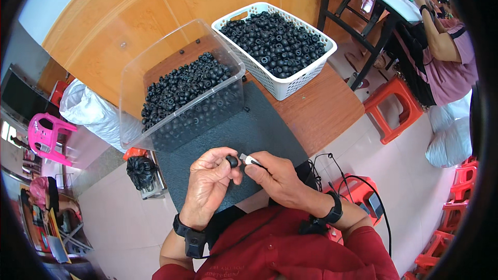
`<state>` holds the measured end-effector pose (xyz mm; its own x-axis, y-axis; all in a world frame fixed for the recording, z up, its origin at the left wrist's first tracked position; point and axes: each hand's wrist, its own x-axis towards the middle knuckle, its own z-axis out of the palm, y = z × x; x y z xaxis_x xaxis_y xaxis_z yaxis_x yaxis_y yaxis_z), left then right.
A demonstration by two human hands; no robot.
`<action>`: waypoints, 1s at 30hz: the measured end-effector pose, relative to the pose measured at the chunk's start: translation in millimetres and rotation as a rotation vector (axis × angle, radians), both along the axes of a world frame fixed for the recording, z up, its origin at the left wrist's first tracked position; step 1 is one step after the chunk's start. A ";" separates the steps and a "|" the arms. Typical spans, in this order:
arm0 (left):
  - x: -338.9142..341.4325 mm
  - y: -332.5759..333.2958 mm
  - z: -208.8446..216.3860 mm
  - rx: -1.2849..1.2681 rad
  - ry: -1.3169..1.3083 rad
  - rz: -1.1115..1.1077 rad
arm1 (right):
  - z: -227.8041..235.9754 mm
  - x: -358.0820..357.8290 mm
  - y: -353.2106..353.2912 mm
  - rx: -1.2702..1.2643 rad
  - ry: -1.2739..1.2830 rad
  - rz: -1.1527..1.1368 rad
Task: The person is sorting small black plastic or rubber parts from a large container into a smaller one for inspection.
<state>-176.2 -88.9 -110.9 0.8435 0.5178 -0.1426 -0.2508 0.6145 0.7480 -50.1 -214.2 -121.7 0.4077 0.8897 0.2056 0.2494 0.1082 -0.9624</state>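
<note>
In my left hand [210, 179] a small round black piece [232, 161] is pinched between thumb and fingers. My right hand [282, 179] is closed on a small knife-like tool [251, 161] with a white handle. Its short metal tip points at the black piece; whether they touch I cannot tell. Both hands are over a dark mat [270, 124]. Beyond them stands a clear plastic bin [129, 98] with many ring-like black pieces [181, 85]. To its right, a white perforated basket [303, 77] holds a heap of similar black pieces [280, 41].
The mat lies on a brown wooden tabletop [327, 114]. A white sack [93, 109] and a black plastic bag [141, 171] are at the left. Red stools [397, 106] and a black cable [386, 218] are at the right. Another person [446, 62] sits at a far-right table.
</note>
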 end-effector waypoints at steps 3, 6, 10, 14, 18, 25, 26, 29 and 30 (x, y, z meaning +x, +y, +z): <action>1.3 -2.4 -6.3 -0.088 -0.025 0.006 | 2.4 -1.2 3.9 0.060 -0.024 -0.004; 2.6 -6.8 -8.2 -0.146 -0.013 0.043 | -0.7 -2.7 7.3 0.050 -0.076 -0.001; 2.8 -9.5 -6.3 -0.080 0.018 0.060 | -6.1 -1.7 9.8 0.118 -0.170 -0.052; 0.0 -10.2 -6.7 0.013 0.077 0.046 | -11.5 1.3 12.7 0.080 -0.271 -0.055; -3.9 -9.4 -12.4 0.006 0.059 0.028 | -8.7 -0.2 12.9 0.151 -0.264 -0.084; -5.9 -6.5 -21.5 -0.104 0.004 0.055 | -6.0 -0.4 8.6 0.025 -0.142 -0.037; -5.7 -6.4 -22.1 -0.104 0.004 0.054 | -6.3 -0.6 9.0 0.021 -0.168 -0.040; -5.7 -7.2 -23.0 -0.100 -0.001 0.044 | -9.0 -4.2 13.4 0.091 -0.108 -0.053; -5.6 -7.8 -23.0 -0.107 -0.007 0.038 | -9.5 -4.7 13.9 0.091 -0.107 -0.054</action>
